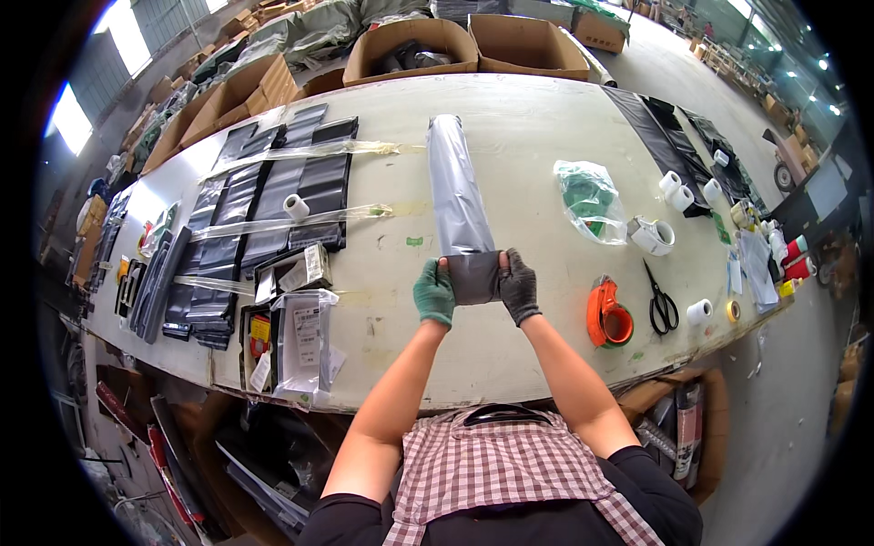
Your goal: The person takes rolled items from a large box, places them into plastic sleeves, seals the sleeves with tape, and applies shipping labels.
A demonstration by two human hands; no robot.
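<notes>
A long grey plastic sheet (458,196), folded into a strip, lies lengthwise down the middle of the pale table. Its near end is turned up into a darker flap (476,278). My left hand (435,293), in a green glove with bare fingertips showing, pinches the flap's left edge. On the opposite edge, my right hand (518,286) in a dark grey glove grips the same flap. To the right of my hands rest an orange tape dispenser (608,314) and black-handled scissors (662,305). A clear bag with green contents (590,202) lies farther off.
Stacks of black and grey folded sheets (264,200) under clear tape cover the left side. Label rolls (652,237) and more black sheets (660,136) sit at the right. Open cardboard boxes (528,44) stand beyond the far edge; filled boxes (715,428) are below the near edge.
</notes>
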